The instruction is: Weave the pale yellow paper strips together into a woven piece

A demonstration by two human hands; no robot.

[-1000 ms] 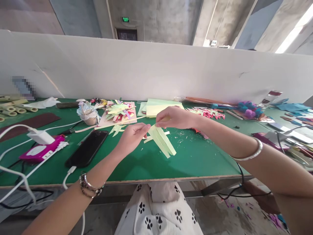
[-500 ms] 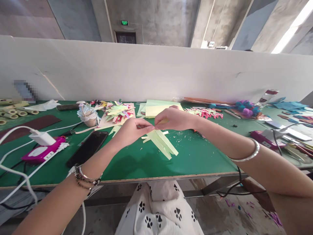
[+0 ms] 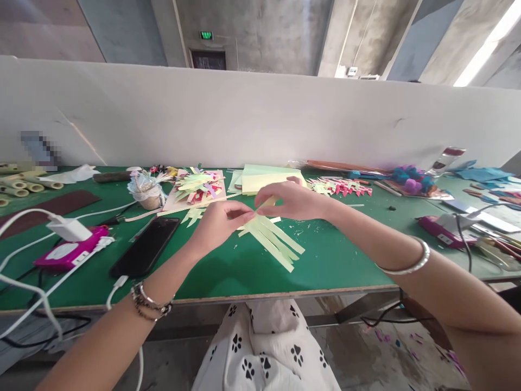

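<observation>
Between my two hands, a bunch of pale green-yellow paper strips (image 3: 277, 242) hangs above the green table, its loose ends fanned toward the front right. My left hand (image 3: 226, 222) pinches the strips at their gathered upper end, thumb against fingers. Close against it, my right hand (image 3: 287, 200) has thumb and fingertips closed on the same paper strips, with one strip showing inside its curled fingers. Just where the fingertips meet, the detail is too small to make out. Behind my hands lie pale green and yellow paper sheets (image 3: 266, 176).
A pile of cut paper strips (image 3: 199, 184) and a wrapped pot (image 3: 147, 191) stand back left. A black phone (image 3: 145, 247) and a magenta power strip (image 3: 75, 250) with cables lie left. Red-and-white woven paper pieces (image 3: 345, 187) and pom-poms (image 3: 412, 182) are back right. The table's front edge (image 3: 264, 296) runs before my lap.
The strips' loose ends have spread wider and swung slightly to the right. My right hand's fingers have opened out a little, and my left hand has shifted slightly.
</observation>
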